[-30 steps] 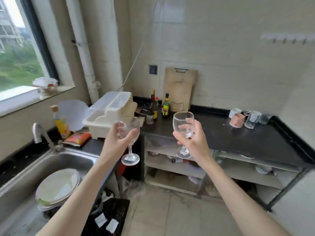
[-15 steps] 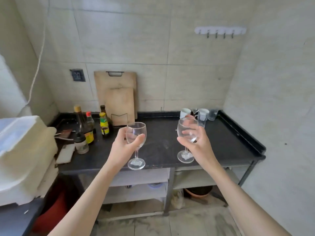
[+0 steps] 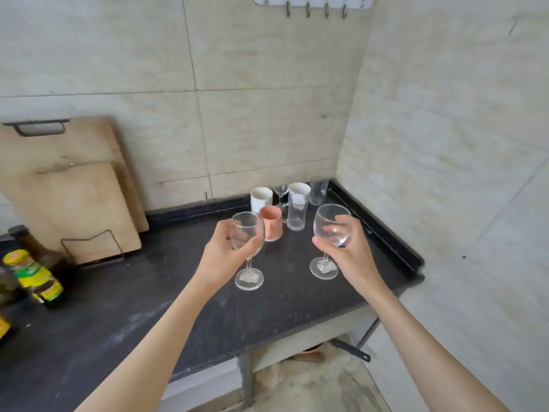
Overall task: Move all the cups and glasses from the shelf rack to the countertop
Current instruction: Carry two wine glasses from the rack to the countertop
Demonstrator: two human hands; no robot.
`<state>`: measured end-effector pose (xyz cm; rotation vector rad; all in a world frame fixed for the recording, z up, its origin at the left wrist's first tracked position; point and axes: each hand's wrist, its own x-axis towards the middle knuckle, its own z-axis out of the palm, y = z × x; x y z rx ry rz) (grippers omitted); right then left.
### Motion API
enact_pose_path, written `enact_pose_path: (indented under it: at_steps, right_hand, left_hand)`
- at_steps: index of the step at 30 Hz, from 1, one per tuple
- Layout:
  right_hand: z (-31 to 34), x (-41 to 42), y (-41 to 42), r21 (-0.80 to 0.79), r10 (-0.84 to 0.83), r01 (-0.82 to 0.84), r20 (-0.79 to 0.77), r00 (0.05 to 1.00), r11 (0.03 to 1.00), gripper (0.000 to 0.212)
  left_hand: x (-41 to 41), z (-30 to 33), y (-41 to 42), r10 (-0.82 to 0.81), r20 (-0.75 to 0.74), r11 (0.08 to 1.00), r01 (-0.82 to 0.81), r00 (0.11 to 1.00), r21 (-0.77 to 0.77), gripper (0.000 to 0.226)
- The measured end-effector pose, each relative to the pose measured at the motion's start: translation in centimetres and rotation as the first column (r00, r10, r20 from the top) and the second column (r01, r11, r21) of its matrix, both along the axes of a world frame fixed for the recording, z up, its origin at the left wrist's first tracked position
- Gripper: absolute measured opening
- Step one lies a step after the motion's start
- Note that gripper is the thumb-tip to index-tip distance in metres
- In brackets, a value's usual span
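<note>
Head view, left hand: I see my left hand (image 3: 221, 257) wrapped round the bowl of a clear stemmed wine glass (image 3: 247, 251); thumb on the near side, fingers showing through the glass; the glass is upright.
Head view, left glass position: its round foot sits low over the black stone countertop (image 3: 133, 316); I cannot tell whether it touches or hangs just above.
Head view, right hand: my right hand (image 3: 349, 254) is closed round the bowl of a second clear stemmed wine glass (image 3: 330, 237); fingers curled behind the bowl, thumb at its base; upright as well; foot close to the countertop, contact unclear.
Head view, cluster at the back corner: a white ceramic mug (image 3: 261, 199); a salmon-pink cup (image 3: 271, 223) just in front of it; a clear glass handled mug (image 3: 297, 214) beside the pink cup; a second white cup (image 3: 299, 188) behind that; a small clear stemmed glass (image 3: 281, 191) between the white ones; a clear tumbler (image 3: 318, 190) nearest the corner.
Head view, left side: two pale wooden chopping boards (image 3: 74, 197) leaning on the tiled wall in a wire stand; a yellow-capped sauce bottle (image 3: 32, 276) and a dark bottle (image 3: 35, 248) near them.
Head view, wall: a white hook rail (image 3: 312, 1) at the top edge.
</note>
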<state>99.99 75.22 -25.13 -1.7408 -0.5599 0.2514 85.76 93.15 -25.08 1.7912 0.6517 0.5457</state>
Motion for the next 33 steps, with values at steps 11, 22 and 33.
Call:
enact_pose_path:
  at_steps: [11, 22, 33]
  right_hand:
    - [-6.6, 26.3, 2.4, -0.188, 0.099, -0.111, -0.070, 0.993, 0.976, 0.062]
    - [-13.6, 41.2, 7.5, -0.300, 0.161, -0.233, -0.247, 0.955, 0.925, 0.069]
    - [-18.6, 45.6, 10.5, -0.383, 0.162, -0.274, -0.299, 0.940, 0.882, 0.069]
  left_hand:
    - [26.9, -7.1, 0.0, 0.048, -0.197, 0.996, -0.032, 0.979, 0.080, 0.056]
    - [42.7, -13.6, 1.5, 0.062, -0.406, 0.997, -0.079, 0.912, -0.025, 0.066]
    - [46.8, -17.9, 2.9, 0.087, -0.432, 0.985, -0.142, 0.898, -0.096, 0.057]
